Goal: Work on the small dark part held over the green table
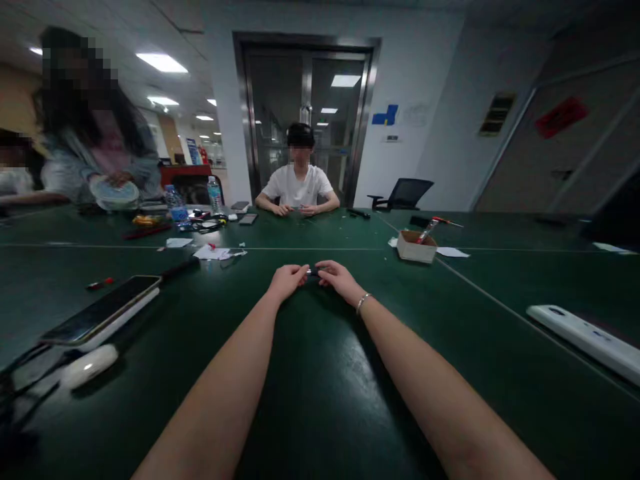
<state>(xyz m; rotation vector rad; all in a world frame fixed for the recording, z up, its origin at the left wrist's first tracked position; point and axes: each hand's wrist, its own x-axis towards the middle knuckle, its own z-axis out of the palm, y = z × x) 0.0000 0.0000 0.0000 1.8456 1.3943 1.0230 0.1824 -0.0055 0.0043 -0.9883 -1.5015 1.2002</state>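
Note:
Both my arms stretch forward over the dark green table (pixel 320 373). Between my hands is a small dark object (pixel 313 271) with a shiny, silvery end on its left; it is too small to tell its kind. My left hand (pixel 289 281) pinches the shiny end between thumb and fingers. From the other side my right hand (pixel 342 281), with a silver bracelet (pixel 363 303) at the wrist, has its curled fingers closed on the dark end. The fingertips partly cover the object, just above or on the tabletop.
At left lie a phone (pixel 107 310) on a white block, a white mouse-shaped item (pixel 90 367) and dark cables. A small box (pixel 417 248) stands right of centre; a white power strip (pixel 585 337) lies far right. A person (pixel 299 187) sits opposite; another person (pixel 100 147) stands left.

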